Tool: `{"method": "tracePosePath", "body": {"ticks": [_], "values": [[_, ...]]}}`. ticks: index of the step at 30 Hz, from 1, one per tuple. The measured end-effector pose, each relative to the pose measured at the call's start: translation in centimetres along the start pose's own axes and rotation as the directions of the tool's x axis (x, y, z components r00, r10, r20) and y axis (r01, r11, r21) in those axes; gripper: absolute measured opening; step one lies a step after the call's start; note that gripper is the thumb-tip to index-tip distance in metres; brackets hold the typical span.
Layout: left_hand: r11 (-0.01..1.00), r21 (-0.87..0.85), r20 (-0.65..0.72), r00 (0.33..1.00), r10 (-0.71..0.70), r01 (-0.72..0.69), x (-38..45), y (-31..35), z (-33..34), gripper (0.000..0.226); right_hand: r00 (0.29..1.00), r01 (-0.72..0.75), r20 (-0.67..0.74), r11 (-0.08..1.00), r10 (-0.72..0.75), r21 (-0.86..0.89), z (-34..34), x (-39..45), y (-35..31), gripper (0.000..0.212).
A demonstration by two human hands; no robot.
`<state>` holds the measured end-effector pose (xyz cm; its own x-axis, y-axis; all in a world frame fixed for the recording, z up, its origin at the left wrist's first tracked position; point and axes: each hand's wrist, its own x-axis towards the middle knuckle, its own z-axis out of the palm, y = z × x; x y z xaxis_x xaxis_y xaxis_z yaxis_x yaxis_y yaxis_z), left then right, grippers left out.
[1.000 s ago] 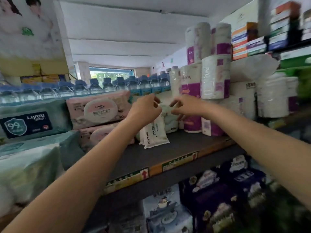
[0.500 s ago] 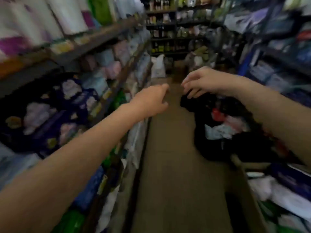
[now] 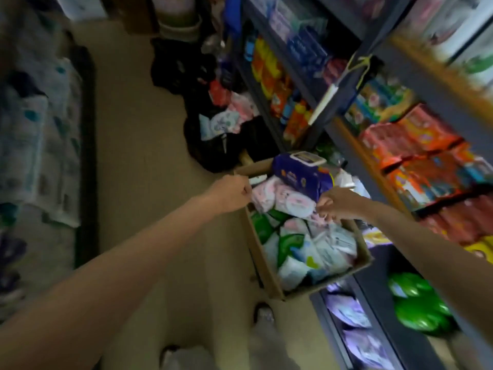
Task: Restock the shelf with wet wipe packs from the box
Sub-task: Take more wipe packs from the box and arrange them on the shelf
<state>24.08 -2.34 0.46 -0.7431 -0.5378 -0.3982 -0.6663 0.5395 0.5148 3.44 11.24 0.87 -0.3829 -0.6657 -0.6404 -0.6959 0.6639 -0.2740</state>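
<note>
A cardboard box stands on the aisle floor, heaped with wet wipe packs. A dark blue pack lies on top at the far end, pink packs sit below it, and white and green packs fill the near part. My left hand hovers at the box's left rim with fingers curled, holding nothing. My right hand is over the pink packs, fingers pointing down at them; whether they touch is unclear.
Shelves of orange and red goods rise on the right, close behind the box. Black bags with loose goods lie on the floor beyond it. Stacked pale packs line the left side. My shoe stands by the box's near corner.
My view swung from the upper shelf down the aisle to the box on the floor. Both hands left the shelf and came down over the box, holding nothing.
</note>
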Motion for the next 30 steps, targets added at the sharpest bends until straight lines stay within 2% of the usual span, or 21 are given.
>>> {"method": "tracePosePath", "body": {"ticks": [2, 4, 5, 7, 10, 13, 16, 18, 20, 23, 25, 26, 28, 30], "values": [[1.000, 0.011, 0.080, 0.997, -0.010, 0.009, 2.3, 1.9, 4.2, 0.032, 0.998, -0.023, 0.049, 0.987, 0.031, -0.158, 1.9, 2.1, 4.6, 0.023], [1.000, 0.007, 0.169, 0.985, -0.030, 0.029, 4.6, 3.3, 8.6, 0.030, 0.993, -0.052, 0.092, 0.980, 0.071, -0.191, 3.9, 3.8, 8.9, 0.023], [0.999, -0.007, 0.215, 0.976, -0.035, 0.037, 5.6, 3.8, 10.7, 0.028, 0.991, -0.052, 0.110, 0.981, 0.073, -0.185, 5.1, 4.7, 11.1, 0.022], [0.998, -0.041, 0.293, 0.955, -0.037, 0.051, 7.3, 4.7, 14.5, 0.015, 0.990, -0.070, 0.111, 0.991, 0.083, -0.116, 7.7, 6.9, 15.0, 0.035], [0.986, -0.057, 0.350, 0.929, -0.125, 0.154, 9.3, 5.1, 19.1, 0.012, 0.994, -0.112, -0.013, 0.994, 0.112, -0.012, 10.5, 11.0, 19.1, 0.036], [0.970, 0.037, 0.368, 0.899, -0.238, 0.241, 10.5, 4.9, 22.1, 0.025, 0.982, -0.017, -0.185, 1.000, 0.021, 0.019, 12.6, 15.1, 22.8, 0.046], [0.978, 0.093, 0.374, 0.903, -0.210, 0.188, 11.0, 3.9, 23.8, 0.045, 0.988, -0.028, -0.157, 0.984, 0.000, -0.178, 13.9, 17.2, 24.6, 0.066], [0.981, 0.152, 0.442, 0.880, -0.177, 0.121, 11.5, 3.5, 24.8, 0.061, 0.996, -0.035, -0.085, 0.981, 0.019, -0.192, 12.8, 16.7, 24.3, 0.086], [0.965, 0.257, 0.499, 0.848, -0.178, 0.052, 11.9, 3.6, 25.9, 0.067, 0.999, -0.037, -0.027, 0.992, 0.035, -0.118, 11.8, 15.9, 24.4, 0.090], [0.866, 0.492, 0.479, 0.859, -0.181, -0.092, 12.3, 4.5, 27.9, 0.057, 0.999, -0.026, 0.025, 0.997, 0.028, -0.070, 11.6, 14.6, 24.2, 0.062], [0.813, 0.561, 0.445, 0.885, -0.138, -0.156, 12.4, 4.9, 28.9, 0.043, 0.996, 0.031, 0.088, 0.999, -0.030, -0.009, 11.7, 13.8, 23.4, 0.055], [0.836, 0.530, 0.429, 0.895, -0.119, -0.143, 12.5, 4.8, 28.8, 0.040, 0.992, 0.059, 0.107, 0.996, -0.066, 0.061, 11.6, 13.7, 22.8, 0.058], [0.944, 0.328, 0.400, 0.901, -0.167, 0.029, 13.0, 4.8, 27.1, 0.042, 0.994, 0.025, 0.093, 0.956, -0.054, 0.293, 11.3, 13.8, 21.4, 0.057], [0.968, 0.121, 0.365, 0.897, -0.251, 0.222, 13.8, 4.2, 24.4, 0.043, 0.994, -0.081, 0.101, 0.819, 0.028, 0.568, 10.5, 13.6, 20.2, 0.052]]}}
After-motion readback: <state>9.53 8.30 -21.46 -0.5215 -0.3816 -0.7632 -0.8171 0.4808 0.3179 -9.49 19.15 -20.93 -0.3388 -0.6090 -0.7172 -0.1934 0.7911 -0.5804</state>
